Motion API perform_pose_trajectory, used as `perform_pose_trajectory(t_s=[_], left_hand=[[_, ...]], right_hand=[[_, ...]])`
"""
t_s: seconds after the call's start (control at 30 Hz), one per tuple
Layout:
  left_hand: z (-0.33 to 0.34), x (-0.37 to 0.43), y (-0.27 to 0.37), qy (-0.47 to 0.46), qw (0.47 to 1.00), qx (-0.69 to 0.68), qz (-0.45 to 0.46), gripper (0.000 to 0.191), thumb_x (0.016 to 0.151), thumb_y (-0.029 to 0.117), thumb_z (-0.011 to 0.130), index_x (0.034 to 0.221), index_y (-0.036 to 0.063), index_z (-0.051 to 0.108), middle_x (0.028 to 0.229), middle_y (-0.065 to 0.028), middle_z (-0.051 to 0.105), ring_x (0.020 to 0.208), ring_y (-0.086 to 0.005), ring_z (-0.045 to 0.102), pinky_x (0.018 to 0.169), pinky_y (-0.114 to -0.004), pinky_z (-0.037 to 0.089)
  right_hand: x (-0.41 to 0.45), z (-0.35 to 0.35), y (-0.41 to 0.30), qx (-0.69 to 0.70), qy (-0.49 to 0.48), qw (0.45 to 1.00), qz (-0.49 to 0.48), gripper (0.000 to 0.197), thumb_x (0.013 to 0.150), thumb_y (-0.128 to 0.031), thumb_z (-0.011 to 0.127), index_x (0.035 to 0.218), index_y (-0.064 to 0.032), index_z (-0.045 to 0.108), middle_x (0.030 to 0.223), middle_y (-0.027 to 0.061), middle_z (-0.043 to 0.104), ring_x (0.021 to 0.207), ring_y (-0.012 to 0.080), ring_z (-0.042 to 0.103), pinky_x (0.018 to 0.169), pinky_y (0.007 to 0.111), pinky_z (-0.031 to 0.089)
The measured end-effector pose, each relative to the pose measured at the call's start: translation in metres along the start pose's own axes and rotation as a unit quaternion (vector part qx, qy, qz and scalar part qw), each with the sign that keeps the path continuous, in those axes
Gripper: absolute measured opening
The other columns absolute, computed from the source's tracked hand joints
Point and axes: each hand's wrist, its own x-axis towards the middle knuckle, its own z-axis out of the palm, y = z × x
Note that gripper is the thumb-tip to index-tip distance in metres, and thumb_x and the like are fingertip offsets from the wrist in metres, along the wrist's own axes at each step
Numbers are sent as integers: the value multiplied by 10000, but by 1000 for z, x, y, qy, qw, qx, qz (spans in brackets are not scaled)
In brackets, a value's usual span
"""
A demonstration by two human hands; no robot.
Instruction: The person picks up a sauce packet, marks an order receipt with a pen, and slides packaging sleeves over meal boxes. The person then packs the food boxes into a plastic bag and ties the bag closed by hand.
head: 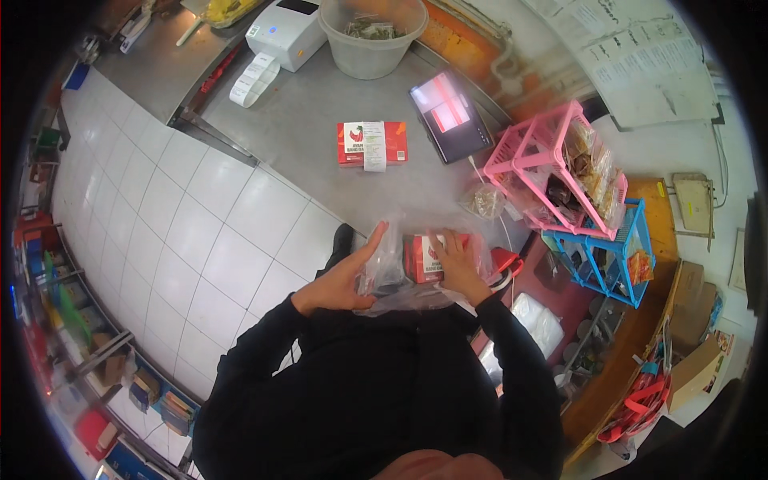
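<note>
A clear plastic bag [390, 264] stands spread at the front of the steel counter, close to my body. Inside or partly inside it is a red printed cardboard food box [421, 271]. My right hand [461, 264] lies over the box's right part, its fingers gripping the box. At the bag's left side, my left hand [345, 277] has thumb and fingers apart, touching the plastic. Farther back on the counter rests a second red food box [396, 141], with a printed paper slip [375, 147] across its top.
A white label printer [288, 36] with paper hanging out and a translucent bucket [372, 54] of small packets stand behind. To the right are a tablet [450, 117], a pink plastic rack [528, 162] and a blue rack [600, 252] holding packets. White tiled floor [198, 222] lies left.
</note>
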Motion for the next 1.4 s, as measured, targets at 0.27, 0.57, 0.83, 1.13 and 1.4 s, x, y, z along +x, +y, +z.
perform_pose_trajectory(t_s=[0.27,0.57,0.83,1.13,1.4], left_hand=[[27,-28,-45,5,994,-30,-108,1105,689,-9,660,1537,28,-47,1571,-261,158,1454,-303,231,1156,-298,202],[21,-16,-42,58,994,-3,-94,995,733,-40,596,1540,12,16,1611,-192,83,1487,-258,115,1164,-318,167],[20,-13,-76,121,990,48,-45,1062,691,-90,568,1545,50,-48,1624,-158,57,1379,-253,367,1032,-293,380],[39,23,57,-31,994,-107,-5,1119,636,-181,463,1542,110,-126,1620,-117,-136,1118,-198,568,926,-311,472],[31,28,125,42,968,223,-111,993,712,-120,449,1558,112,-18,1039,-187,676,883,-257,670,805,-322,508]], right_hand=[[175,-85,-44,206,91,970,-94,868,662,-259,831,1413,-130,413,1282,162,540,1201,294,526,968,466,431],[323,-35,-35,-33,45,998,-24,1167,520,-247,884,1501,-194,255,1366,193,396,1309,380,354,1046,658,253],[108,-135,-35,521,74,824,-208,1213,534,-335,897,1483,-20,209,1415,188,380,1348,320,364,1125,402,280],[-31,-53,13,61,51,995,-68,1124,506,-210,880,1474,-133,312,1371,169,413,1332,363,366,1141,517,213],[-104,-128,106,-103,31,994,32,639,672,-492,749,1144,-81,624,1020,181,619,1007,353,572,1026,524,318]])
